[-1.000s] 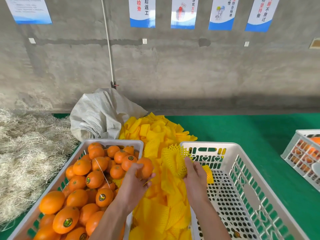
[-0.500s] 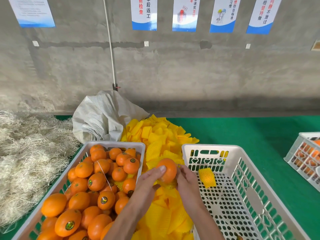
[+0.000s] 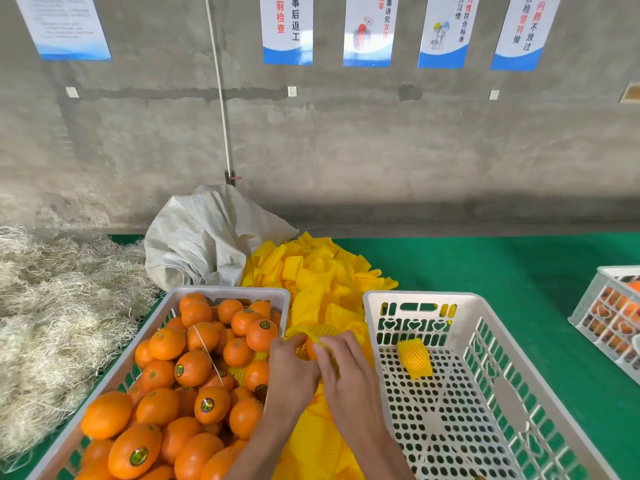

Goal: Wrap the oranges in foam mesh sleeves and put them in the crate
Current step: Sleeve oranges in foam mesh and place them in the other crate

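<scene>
**Sleeve going over the orange, between the 2 crates**

Both hands meet over the heap of yellow foam sleeves (image 3: 322, 275). The left hand (image 3: 294, 363) and right hand (image 3: 341, 363) each curl around the orange (image 3: 310, 348), pinching its mesh sleeve (image 3: 317, 330), which now caps the fruit's top. Half a second ago the orange sat bare on the fingertips; a second ago it was only just leaving the full crate (image 3: 225, 292). The fruit looks firm and smooth, likely slippery, so cup it underneath. The foam is light, soft and stretchy; I'd pull it by its rim, evenly, or it may tear. 1 wrapped orange (image 3: 414, 358) lies near the far end of the white crate (image 3: 372, 317).
</scene>
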A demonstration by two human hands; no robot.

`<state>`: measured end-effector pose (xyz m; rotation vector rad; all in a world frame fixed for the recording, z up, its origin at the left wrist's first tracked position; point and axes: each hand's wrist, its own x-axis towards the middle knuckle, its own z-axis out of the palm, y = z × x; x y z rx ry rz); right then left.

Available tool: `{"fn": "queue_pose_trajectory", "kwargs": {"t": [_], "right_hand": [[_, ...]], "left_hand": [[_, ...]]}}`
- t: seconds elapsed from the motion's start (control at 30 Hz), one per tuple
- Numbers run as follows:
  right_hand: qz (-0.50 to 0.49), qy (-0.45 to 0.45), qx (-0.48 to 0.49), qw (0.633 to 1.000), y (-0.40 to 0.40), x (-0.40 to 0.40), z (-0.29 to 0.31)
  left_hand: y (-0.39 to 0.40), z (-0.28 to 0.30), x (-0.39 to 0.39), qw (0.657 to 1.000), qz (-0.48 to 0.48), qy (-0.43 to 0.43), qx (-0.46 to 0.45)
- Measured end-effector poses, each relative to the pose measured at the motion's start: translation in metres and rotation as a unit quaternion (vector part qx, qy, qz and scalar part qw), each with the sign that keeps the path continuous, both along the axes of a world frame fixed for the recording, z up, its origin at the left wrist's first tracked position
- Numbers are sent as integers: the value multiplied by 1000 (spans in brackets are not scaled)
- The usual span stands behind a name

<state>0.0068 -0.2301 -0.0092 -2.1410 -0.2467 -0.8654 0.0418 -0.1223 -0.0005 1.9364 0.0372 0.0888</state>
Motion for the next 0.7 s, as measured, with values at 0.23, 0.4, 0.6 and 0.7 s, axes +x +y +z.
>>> {"fn": "queue_pose_trajectory", "kwargs": {"t": [0.23,0.4,0.6,0.7], "right_hand": [[-32,173,112,978,-28,7,-3],[178,334,504,776,-34,16,-8],[79,231,634,734,-49,20,-14],[-10,184,672,718,-63,24,-21]], "left_hand": [[4,20,4,956,-17,177,-234],[2,27,5,939,-40,210,-269],[36,3,15,997,-28,46,-55],[65,-25,22,987,-2,-33,157]]}}
